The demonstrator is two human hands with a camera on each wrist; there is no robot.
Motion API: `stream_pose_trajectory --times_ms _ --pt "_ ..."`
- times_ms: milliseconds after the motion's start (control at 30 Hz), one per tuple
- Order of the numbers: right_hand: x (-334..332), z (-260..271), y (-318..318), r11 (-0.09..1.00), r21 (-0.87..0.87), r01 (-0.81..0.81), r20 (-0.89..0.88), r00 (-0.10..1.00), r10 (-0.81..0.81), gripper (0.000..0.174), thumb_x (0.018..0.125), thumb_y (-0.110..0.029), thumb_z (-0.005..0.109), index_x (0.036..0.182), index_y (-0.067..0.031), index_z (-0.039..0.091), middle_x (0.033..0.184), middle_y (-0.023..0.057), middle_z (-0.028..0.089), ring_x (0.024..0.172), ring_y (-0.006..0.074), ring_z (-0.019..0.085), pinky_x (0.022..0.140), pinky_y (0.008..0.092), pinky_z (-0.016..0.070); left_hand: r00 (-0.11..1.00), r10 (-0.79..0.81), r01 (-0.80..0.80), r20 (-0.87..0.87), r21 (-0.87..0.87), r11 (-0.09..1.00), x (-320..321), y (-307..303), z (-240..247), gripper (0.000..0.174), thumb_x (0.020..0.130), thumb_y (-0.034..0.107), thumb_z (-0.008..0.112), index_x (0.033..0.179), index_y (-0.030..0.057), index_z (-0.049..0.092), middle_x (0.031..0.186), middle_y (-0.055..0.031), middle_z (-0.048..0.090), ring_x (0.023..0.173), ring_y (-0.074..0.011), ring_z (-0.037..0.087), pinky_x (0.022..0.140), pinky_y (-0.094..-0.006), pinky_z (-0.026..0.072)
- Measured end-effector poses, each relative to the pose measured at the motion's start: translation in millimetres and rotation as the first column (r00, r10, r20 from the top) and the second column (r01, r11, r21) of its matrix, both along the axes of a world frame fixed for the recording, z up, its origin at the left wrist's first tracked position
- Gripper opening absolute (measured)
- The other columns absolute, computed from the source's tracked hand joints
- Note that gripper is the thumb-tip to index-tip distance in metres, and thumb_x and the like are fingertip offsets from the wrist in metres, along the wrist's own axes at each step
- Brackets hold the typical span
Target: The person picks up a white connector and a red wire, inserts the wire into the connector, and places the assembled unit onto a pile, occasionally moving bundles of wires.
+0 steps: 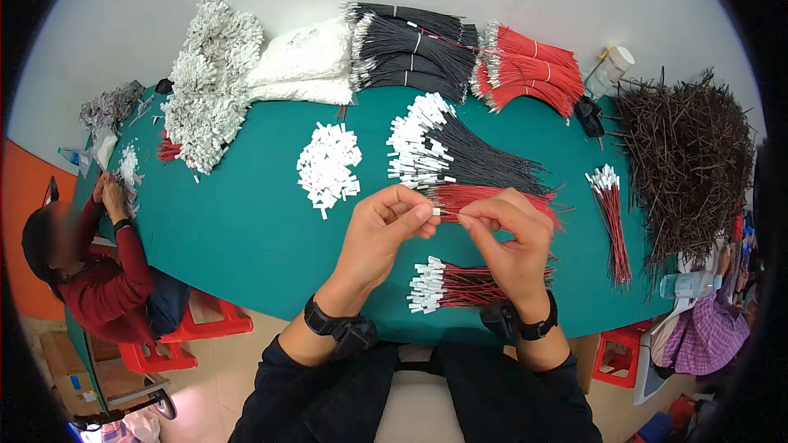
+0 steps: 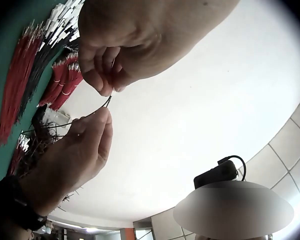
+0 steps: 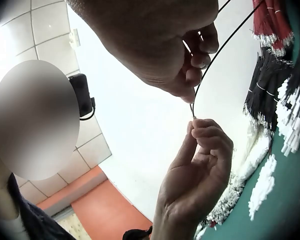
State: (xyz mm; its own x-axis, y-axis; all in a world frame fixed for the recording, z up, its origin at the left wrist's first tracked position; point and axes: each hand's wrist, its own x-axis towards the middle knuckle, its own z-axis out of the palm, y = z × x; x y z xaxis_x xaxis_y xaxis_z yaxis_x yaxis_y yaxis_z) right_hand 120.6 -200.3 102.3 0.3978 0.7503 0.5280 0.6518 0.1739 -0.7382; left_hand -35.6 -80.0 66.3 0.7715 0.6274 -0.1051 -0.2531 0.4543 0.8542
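Note:
In the head view my left hand [image 1: 369,238] pinches a small white connector housing [image 1: 437,212] between thumb and forefinger. My right hand [image 1: 521,242] pinches thin wires close beside it, over the middle of the table. The right wrist view shows two dark wires [image 3: 225,42] running from the right fingertips, their ends meeting at the left fingertips. Below the hands lies a bundle of red and black wires with white housings [image 1: 427,285]. Just beyond them are loose red wires [image 1: 492,197] and black wires with white housings [image 1: 492,152].
A pile of loose white housings [image 1: 328,166] lies left of centre. Bundled black wires [image 1: 414,53], bundled red wires [image 1: 533,70] and white bags [image 1: 304,61] line the back. A brown tangled heap [image 1: 689,164] stands right. Another person [image 1: 107,279] sits at the left end.

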Motion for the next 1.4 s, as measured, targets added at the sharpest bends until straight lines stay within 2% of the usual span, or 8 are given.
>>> stream_pose_trajectory --times_ms 167,400,700,800,1100,1233,1367,1400 --pt "2 -2 2 0.999 0.037 -0.019 0.045 0.999 0.018 0.014 0.078 0.005 0.081 0.089 -0.0005 0.076 0.082 0.0059 0.069 0.076 0.0155 0.063 0.060 0.0264 0.0481 1.000 0.017 -0.017 -0.001 0.050 0.999 -2 0 -2 0.009 0.100 0.008 0.068 0.105 -0.0002 0.068 0.094 -0.0087 0.073 0.082 -0.0138 0.068 0.077 -0.0267 0.0554" --pt "0 0 1 0.999 -0.016 -0.032 0.063 0.998 0.033 0.013 0.077 0.005 0.080 0.088 -0.0007 0.075 0.082 0.0066 0.069 0.078 0.0193 0.064 0.065 0.0289 0.0512 0.998 0.057 -0.055 -0.029 0.090 0.994 -3 -4 -4 0.009 0.099 0.007 0.070 0.104 -0.0008 0.069 0.095 -0.0099 0.074 0.083 -0.0151 0.070 0.077 -0.0270 0.0571" --pt "0 -6 1 0.999 -0.024 -0.034 0.018 0.999 0.034 0.011 0.079 0.003 0.079 0.087 -0.0011 0.074 0.081 0.0068 0.068 0.077 0.0189 0.062 0.066 0.0297 0.0482 0.994 0.090 -0.074 -0.069 0.204 0.976 -1 -8 -4 0.009 0.099 0.005 0.069 0.105 -0.0021 0.069 0.095 -0.0094 0.074 0.084 -0.0143 0.071 0.078 -0.0277 0.0584" --pt "1 -7 1 0.998 -0.053 -0.024 -0.050 0.999 0.021 0.009 0.079 0.003 0.078 0.086 -0.0015 0.073 0.081 0.0064 0.068 0.075 0.0188 0.062 0.066 0.0300 0.0482 0.993 0.082 -0.062 -0.084 0.215 0.975 -1 -8 -4 0.010 0.099 0.005 0.069 0.105 -0.0027 0.069 0.095 -0.0094 0.074 0.084 -0.0142 0.071 0.078 -0.0276 0.0584" --pt "-1 -7 2 0.999 -0.026 -0.047 0.021 0.999 0.048 0.009 0.079 0.003 0.078 0.084 -0.0016 0.072 0.080 0.0058 0.068 0.073 0.0187 0.061 0.068 0.0311 0.0479 0.994 0.077 -0.056 -0.081 0.234 0.971 1 -12 -5 0.009 0.099 0.005 0.068 0.104 -0.0029 0.068 0.095 -0.0099 0.074 0.083 -0.0141 0.071 0.078 -0.0275 0.0582" --pt "0 -8 2 0.998 -0.046 -0.045 -0.009 0.999 0.045 0.010 0.080 0.002 0.078 0.086 -0.0015 0.072 0.080 0.0056 0.068 0.074 0.0197 0.062 0.070 0.0323 0.0484 0.995 0.069 -0.053 -0.075 0.201 0.978 1 -11 -5 0.009 0.099 0.005 0.069 0.104 -0.0028 0.068 0.095 -0.0096 0.073 0.084 -0.0139 0.070 0.078 -0.0276 0.0578" --pt "0 3 3 0.993 0.017 -0.116 -0.089 0.989 0.117 0.010 0.081 0.001 0.078 0.089 -0.0003 0.071 0.080 0.0065 0.068 0.074 0.0211 0.064 0.069 0.0340 0.0494 0.997 0.059 -0.050 -0.048 0.179 0.983 -6 -6 -3 0.009 0.099 0.006 0.069 0.104 -0.0023 0.068 0.095 -0.0090 0.073 0.084 -0.0133 0.070 0.078 -0.0274 0.0570" --pt "4 9 -3 0.983 -0.120 -0.141 -0.169 0.978 0.120 0.011 0.082 0.001 0.077 0.090 0.0000 0.070 0.081 0.0072 0.068 0.074 0.0217 0.064 0.069 0.0346 0.0499 0.997 0.058 -0.049 -0.043 0.197 0.979 -10 -3 -2 0.010 0.099 0.006 0.070 0.103 -0.0021 0.068 0.095 -0.0085 0.073 0.084 -0.0127 0.070 0.078 -0.0271 0.0565"
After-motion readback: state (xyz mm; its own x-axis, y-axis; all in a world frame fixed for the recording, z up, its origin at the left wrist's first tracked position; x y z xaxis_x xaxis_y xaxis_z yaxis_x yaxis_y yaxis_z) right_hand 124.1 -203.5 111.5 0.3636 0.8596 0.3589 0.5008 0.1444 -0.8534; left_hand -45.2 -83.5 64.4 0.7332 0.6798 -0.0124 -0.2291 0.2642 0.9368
